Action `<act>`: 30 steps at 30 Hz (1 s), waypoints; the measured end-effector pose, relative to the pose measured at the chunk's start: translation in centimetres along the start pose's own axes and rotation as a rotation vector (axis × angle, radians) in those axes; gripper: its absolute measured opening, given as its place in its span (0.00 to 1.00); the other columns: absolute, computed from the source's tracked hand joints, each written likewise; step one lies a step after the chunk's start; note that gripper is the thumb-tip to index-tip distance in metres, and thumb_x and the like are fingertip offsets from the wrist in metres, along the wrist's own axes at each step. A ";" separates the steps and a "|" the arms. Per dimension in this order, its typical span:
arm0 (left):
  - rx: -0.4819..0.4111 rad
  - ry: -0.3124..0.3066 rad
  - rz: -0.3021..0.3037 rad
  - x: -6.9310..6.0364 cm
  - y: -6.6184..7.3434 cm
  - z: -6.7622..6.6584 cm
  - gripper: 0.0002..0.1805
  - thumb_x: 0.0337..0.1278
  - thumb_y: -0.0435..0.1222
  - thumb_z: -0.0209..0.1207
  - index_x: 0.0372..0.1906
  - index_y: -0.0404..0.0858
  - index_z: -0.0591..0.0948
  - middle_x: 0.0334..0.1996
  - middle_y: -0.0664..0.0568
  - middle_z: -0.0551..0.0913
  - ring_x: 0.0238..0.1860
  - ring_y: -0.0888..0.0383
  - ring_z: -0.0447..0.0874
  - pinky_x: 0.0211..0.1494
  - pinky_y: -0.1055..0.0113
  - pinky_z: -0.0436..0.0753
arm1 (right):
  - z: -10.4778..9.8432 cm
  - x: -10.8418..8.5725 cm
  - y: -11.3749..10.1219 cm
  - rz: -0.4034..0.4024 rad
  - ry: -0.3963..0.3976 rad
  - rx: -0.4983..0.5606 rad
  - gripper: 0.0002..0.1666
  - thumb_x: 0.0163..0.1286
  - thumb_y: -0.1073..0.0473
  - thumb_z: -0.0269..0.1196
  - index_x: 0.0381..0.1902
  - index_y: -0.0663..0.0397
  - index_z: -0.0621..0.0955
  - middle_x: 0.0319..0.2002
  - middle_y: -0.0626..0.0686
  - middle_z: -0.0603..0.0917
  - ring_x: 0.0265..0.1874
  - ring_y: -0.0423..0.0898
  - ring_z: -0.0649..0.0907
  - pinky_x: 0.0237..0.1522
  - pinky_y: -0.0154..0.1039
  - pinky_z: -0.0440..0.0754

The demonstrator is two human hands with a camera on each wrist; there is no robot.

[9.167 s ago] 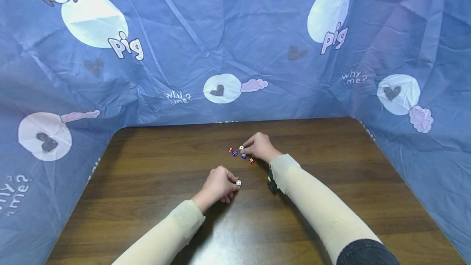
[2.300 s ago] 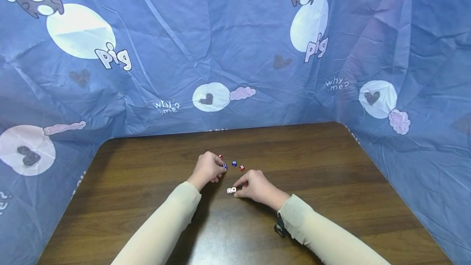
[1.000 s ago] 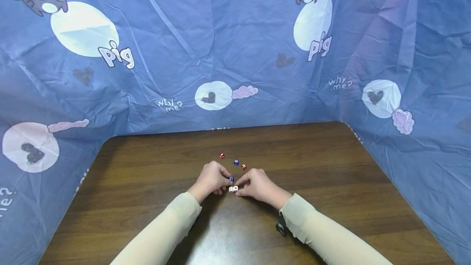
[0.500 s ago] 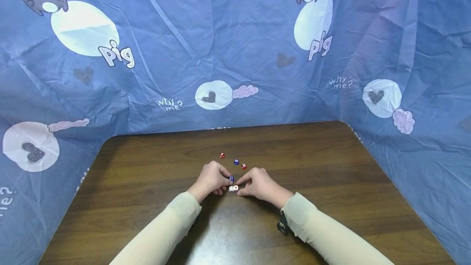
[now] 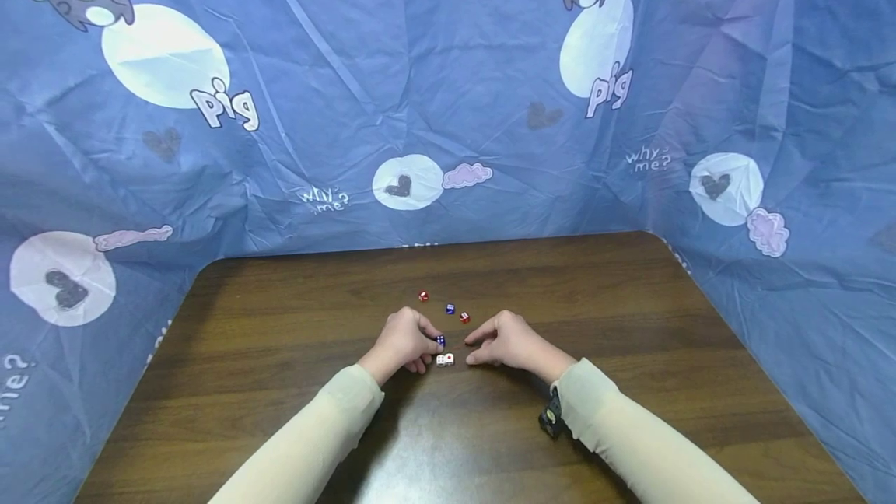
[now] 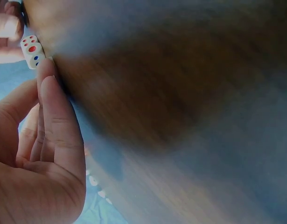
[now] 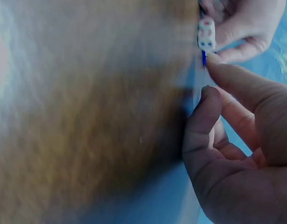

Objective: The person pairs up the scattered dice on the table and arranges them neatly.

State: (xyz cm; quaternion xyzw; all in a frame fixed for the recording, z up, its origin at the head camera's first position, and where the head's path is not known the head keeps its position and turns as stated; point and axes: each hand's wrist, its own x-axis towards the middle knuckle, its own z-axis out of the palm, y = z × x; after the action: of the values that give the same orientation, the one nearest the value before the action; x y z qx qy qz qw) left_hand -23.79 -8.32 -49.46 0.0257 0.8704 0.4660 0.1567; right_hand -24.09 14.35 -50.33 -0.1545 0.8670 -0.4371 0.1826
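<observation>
Between its thumb and index finger my left hand pinches a blue die with white pips. Just on the near side of it, two white dice sit side by side, touching. My right hand is to the right of the white dice, apart from them, thumb and index finger parted with nothing between them. In the right wrist view the white dice show beyond my fingertips, with a sliver of the blue die. The left wrist view hides the blue die behind my fingers.
Farther back on the brown wooden table lie a red die, another blue die and a second red die. A blue printed cloth hangs behind the table and along its sides.
My right hand has let go of the white dice and drawn back to the right. Earlier, my left hand brought the blue die from the far group to beside the white pair.
</observation>
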 end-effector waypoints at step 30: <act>-0.020 -0.007 -0.016 0.0 0.0 0.0 0.05 0.51 0.25 0.74 0.32 0.35 0.89 0.14 0.43 0.83 0.13 0.52 0.83 0.16 0.60 0.85 | -1.0 5.4 -1.7 0.033 0.270 -0.128 0.23 0.57 0.48 0.79 0.47 0.54 0.90 0.24 0.46 0.84 0.23 0.42 0.80 0.29 0.39 0.79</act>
State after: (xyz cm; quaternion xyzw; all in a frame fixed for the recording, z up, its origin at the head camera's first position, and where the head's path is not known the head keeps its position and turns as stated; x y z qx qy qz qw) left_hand -23.77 -8.34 -49.46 0.0185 0.8653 0.4735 0.1636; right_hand -29.19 11.78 -49.33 -0.0916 0.9122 -0.3946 0.0613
